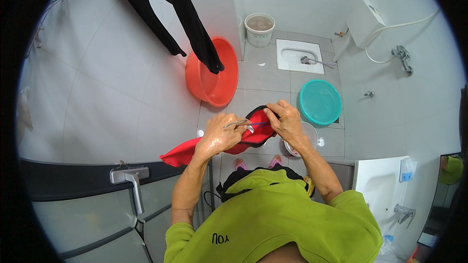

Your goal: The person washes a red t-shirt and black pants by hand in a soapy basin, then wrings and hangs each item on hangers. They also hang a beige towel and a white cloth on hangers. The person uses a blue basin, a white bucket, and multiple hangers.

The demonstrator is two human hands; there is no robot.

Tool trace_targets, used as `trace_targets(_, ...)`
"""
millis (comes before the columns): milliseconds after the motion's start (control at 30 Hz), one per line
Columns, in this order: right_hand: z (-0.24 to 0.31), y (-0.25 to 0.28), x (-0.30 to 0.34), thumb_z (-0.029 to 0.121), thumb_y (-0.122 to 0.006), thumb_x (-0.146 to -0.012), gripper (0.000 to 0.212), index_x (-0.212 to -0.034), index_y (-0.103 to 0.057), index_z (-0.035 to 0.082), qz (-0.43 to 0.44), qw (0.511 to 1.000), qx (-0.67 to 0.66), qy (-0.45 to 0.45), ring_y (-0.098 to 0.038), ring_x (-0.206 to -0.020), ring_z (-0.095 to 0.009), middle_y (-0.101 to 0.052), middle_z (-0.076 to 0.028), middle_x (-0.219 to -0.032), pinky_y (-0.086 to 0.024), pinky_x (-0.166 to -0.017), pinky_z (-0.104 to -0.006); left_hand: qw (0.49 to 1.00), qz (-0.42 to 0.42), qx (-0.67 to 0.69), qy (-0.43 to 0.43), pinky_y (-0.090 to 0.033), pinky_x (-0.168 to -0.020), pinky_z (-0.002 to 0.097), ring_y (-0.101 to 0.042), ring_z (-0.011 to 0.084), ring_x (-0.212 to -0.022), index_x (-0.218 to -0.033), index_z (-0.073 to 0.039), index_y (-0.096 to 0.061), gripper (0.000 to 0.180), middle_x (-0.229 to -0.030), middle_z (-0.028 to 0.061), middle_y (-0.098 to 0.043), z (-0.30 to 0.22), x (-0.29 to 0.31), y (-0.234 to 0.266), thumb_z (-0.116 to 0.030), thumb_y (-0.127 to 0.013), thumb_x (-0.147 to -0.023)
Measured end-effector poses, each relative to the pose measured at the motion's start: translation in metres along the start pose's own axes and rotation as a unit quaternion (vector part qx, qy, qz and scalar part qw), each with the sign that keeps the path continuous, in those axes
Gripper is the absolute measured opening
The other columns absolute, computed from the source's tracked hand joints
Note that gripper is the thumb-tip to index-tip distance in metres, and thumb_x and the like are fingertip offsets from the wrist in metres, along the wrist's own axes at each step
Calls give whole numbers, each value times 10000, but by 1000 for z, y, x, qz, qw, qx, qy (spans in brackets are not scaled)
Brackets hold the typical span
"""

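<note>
A red cloth garment (233, 149) with black edging is held up in front of me; its left end hangs past my left wrist. My left hand (222, 132) is closed on the garment's left side and looks wet. A thin rod (236, 123), silver at one end and blue farther in, perhaps a clothes hanger, runs from beside my left fingers into the garment's opening. My right hand (284, 121) pinches the black-edged rim on the right. How far the rod reaches inside is hidden.
Black trousers (187, 12) hang above a red-orange basin (226, 73). A teal basin (320, 102), a clear bucket (308, 135) and a white bucket (260, 38) stand on the tiles. A squat toilet (291, 54) lies ahead; a white sink (368, 173) is at right, a glass door (87, 214) at left.
</note>
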State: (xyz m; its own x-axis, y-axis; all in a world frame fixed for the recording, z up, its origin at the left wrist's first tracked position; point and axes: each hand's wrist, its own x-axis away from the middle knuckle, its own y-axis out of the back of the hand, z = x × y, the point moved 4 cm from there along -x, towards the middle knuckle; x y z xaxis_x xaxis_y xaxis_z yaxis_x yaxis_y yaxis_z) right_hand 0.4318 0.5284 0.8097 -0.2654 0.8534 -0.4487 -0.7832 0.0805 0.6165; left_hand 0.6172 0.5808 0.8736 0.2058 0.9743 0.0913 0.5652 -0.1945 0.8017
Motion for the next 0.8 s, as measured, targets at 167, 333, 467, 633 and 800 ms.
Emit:
trace_targets(167, 49, 4, -13, 158, -700, -843, 118, -892, -732, 56, 73, 993, -94, 26, -607, -642, -323, -604, -139, -729, -475, -574, -405, 992, -57, 105, -30, -521, -666, 334, -671, 255, -691, -941, -7, -749, 161, -780, 154, -711, -2, 2, 2, -84, -647, -843)
trace_targets(333, 56, 62, -45, 194, -732, -835, 212, -980, -734, 40, 139, 987, -63, 52, -632, -754, -283, -675, -122, -839, -496, -677, -375, 937, -88, 336, -14, -498, -686, 255, -609, 101, -731, -905, 53, -732, 107, -774, 70, -703, 5, 13, 28, -16, -664, -860)
trace_targets(467, 66, 94, -62, 168, -740, -829, 212, -998, -720, 43, 98, 980, -12, 173, -619, -753, -284, -660, -104, -802, -484, -676, -370, 914, -151, 370, -70, -505, -676, 256, -622, 100, -726, -930, 42, -737, 99, -800, 59, -698, 1, 21, 69, -12, -676, -873)
trace_targets(633, 89, 118, -76, -16, -687, -803, 145, -943, -692, 23, 59, 978, -21, 197, -527, -583, -241, -567, -98, -675, -415, -548, -329, 909, -211, 325, -155, -485, -754, 235, -588, 102, -850, -1144, 3, -680, 297, -957, 36, -639, -7, 17, 125, -79, -751, -868)
trace_targets(800, 111, 152, -118, -75, -639, -806, 140, -924, -673, -9, -49, 977, -72, 194, -511, -596, -177, -539, -80, -673, -398, -550, -297, 913, -365, 48, -178, -489, -907, 366, -591, 251, -1073, -1305, -24, -589, 585, -1216, 133, -592, -6, 29, 180, -259, -818, -820)
